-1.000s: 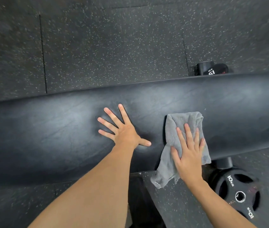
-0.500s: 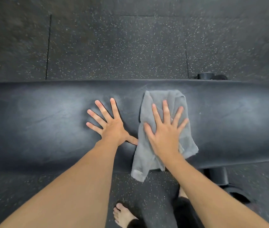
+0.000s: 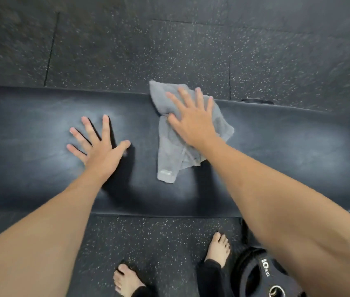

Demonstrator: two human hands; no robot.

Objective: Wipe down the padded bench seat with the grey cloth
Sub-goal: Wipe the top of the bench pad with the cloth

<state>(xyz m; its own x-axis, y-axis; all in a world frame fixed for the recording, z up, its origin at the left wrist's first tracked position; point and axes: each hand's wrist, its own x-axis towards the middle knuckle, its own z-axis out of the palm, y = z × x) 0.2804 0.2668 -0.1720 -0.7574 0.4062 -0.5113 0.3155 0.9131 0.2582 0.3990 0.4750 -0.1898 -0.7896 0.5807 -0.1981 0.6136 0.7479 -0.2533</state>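
The black padded bench seat (image 3: 276, 146) runs across the view from left to right. A crumpled grey cloth (image 3: 169, 151) lies on it right of centre, its top corner reaching over the seat's far edge. My right hand (image 3: 193, 123) presses down on the upper part of the cloth, fingers spread and pointing away from me, thumb tucked against a fold. My left hand (image 3: 99, 151) rests flat on the bare seat to the left of the cloth, fingers apart, holding nothing.
Speckled black rubber flooring surrounds the bench. A black 10 kg weight plate (image 3: 261, 275) lies on the floor at the lower right. My two bare feet (image 3: 127, 279) stand in front of the bench. A dark object (image 3: 257, 101) peeks out behind the far edge.
My right hand has pushed the cloth from the seat's near edge across to its far edge. My left hand has stayed flat on the seat. The view has tilted further down.
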